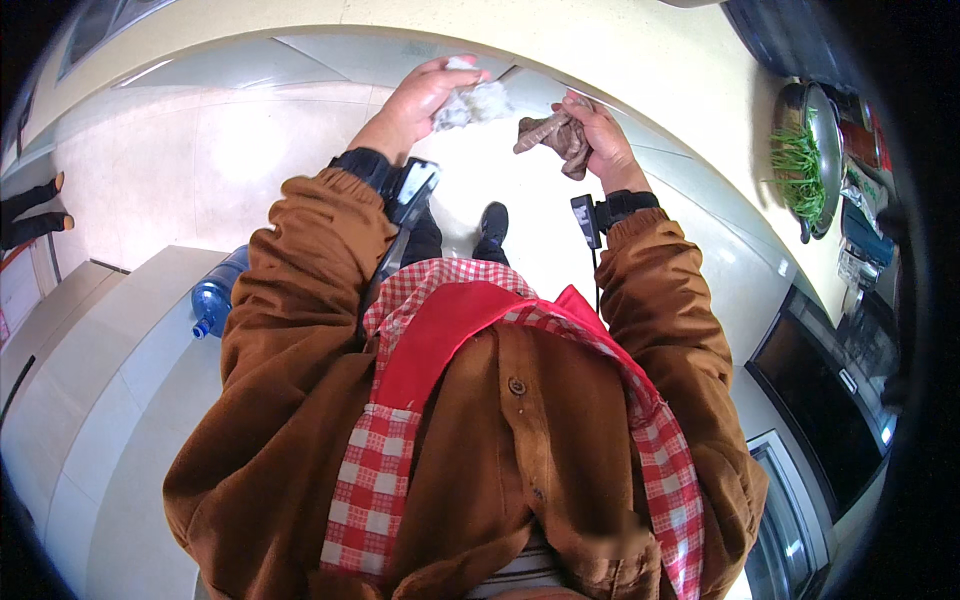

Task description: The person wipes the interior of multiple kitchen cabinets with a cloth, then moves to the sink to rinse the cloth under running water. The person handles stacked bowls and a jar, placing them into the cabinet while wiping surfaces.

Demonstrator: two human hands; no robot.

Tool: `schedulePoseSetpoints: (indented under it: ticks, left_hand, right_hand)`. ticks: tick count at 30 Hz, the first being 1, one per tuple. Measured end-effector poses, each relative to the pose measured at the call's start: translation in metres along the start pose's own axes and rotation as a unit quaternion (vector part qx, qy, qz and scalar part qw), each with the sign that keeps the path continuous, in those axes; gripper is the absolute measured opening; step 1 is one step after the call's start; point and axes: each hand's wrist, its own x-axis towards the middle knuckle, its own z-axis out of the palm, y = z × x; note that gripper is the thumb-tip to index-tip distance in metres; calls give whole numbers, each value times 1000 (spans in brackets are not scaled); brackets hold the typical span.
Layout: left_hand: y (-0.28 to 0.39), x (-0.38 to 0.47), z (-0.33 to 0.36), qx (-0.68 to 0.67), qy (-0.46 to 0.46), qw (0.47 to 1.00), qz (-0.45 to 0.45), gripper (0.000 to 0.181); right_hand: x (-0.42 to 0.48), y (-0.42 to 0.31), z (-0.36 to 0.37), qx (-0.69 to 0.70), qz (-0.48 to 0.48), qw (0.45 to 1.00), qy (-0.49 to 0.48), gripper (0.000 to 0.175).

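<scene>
Bunched in my left hand [431, 94] is a crumpled whitish-grey wad [480, 105], which looks like a rag or scouring material; its exact kind cannot be told. My right hand [606, 139] grips a crumpled brown cloth [559, 139] with paler stripes, its loose folds hanging toward the left. Both hands are raised in front of me, a short gap apart, near the edge of a cream countertop [600, 45]. The inner side of each palm is hidden by the bundle it holds.
On the counter at right, green leafy stalks [801, 169] lie in a dark wok [825, 150]. A black-fronted appliance [814, 397] stands lower right. At left are a blue water bottle [217, 292], a pale tiled step [150, 315] and another person's legs [30, 214].
</scene>
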Motion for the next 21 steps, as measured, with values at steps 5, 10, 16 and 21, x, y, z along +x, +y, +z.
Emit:
schedulePoseSetpoints:
  ticks: [5,10,16,21]
  left_hand:
    - [-8,-60,-74,-58,81,995,-24,40]
    - [-24,-135,-136,-158,175,971,-30,30]
    - [-38,-205,-161,-134,315,939,-25,28]
    - [-63,-271,-183,-146,397,906,-12,31]
  right_hand:
    - [-1,-1,2,-16,1,1000,-3,53]
    - [0,-1,10,-79,6,997,0,40]
    - [-14,1,42,-159,52,980,-110,38]
    - [-26,-6,86,-229,54,955,-181,34]
